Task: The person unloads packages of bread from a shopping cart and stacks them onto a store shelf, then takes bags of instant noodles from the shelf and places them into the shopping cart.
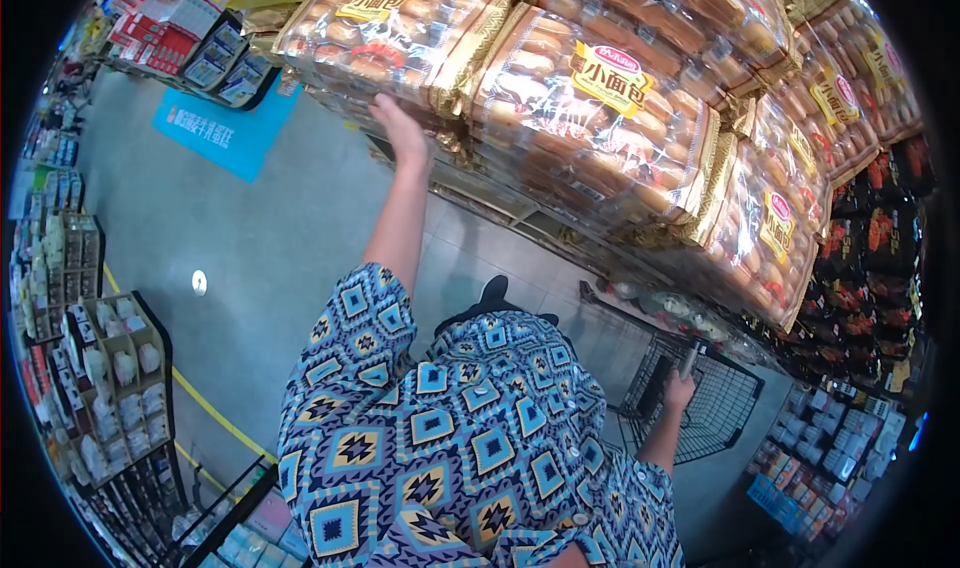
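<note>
Sitting high in front of the person, the bread bag (pixel 385 53) meets the left hand (pixel 405 136) at its lower edge (some fingers are hidden, so I cannot tell whether they grip). Soft rolls call for broad support underneath rather than a pinch. Just beside it lies a second bag (pixel 600 118). Lower down, the right hand (pixel 679 392) wraps the cart handle (pixel 691 355); keeping that steady should help balance.

Topmost bread bag (pixel 690 13) cropped above
</note>
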`<act>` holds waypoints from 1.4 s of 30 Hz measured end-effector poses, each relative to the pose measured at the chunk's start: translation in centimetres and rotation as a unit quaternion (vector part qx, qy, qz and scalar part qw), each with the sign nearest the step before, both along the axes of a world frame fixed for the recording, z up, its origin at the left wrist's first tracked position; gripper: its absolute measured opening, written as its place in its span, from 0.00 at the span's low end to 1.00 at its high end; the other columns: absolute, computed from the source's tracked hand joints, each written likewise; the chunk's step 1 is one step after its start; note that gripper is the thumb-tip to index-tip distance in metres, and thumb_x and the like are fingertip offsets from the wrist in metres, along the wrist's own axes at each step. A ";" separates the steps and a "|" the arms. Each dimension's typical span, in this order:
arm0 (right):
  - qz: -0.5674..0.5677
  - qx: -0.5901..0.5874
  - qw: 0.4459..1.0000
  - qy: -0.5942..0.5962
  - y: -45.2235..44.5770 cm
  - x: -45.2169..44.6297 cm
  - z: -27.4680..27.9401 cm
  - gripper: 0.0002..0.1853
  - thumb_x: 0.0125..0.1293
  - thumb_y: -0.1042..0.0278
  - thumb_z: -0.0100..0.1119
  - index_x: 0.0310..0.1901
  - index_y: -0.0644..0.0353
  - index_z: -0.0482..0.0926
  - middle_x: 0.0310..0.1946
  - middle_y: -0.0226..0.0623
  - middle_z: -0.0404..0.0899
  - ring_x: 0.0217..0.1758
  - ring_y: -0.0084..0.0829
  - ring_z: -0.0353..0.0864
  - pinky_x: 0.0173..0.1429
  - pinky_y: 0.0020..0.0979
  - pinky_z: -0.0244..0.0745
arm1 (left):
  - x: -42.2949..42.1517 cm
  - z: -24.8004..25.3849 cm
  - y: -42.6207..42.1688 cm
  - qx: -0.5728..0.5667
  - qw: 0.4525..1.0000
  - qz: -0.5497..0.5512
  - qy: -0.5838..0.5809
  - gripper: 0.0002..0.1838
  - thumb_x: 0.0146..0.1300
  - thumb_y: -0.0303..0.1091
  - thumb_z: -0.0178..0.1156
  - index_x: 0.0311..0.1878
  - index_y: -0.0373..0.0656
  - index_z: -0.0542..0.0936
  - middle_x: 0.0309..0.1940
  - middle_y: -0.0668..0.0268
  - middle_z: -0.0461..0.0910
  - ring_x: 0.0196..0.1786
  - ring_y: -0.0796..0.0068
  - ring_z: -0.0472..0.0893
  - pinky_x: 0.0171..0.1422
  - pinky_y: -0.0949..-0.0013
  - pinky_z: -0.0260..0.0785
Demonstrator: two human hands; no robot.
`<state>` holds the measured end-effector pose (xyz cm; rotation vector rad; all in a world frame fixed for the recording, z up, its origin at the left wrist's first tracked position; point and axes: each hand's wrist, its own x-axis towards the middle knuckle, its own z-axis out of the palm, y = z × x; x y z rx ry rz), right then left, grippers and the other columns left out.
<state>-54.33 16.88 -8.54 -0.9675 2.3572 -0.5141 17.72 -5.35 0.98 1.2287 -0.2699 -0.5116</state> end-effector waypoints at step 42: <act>0.005 0.100 0.992 0.081 -1.2 1.6 5.4 0.22 0.58 0.49 0.59 0.49 0.55 0.79 0.43 0.52 0.82 0.50 0.53 0.80 0.54 0.47 0.74 | -34.1 3.1 3.1 0.075 0.510 -0.823 -0.239 0.16 0.70 0.34 0.55 0.57 0.37 0.77 0.50 0.63 0.82 0.52 0.75 0.78 0.60 0.70 0.69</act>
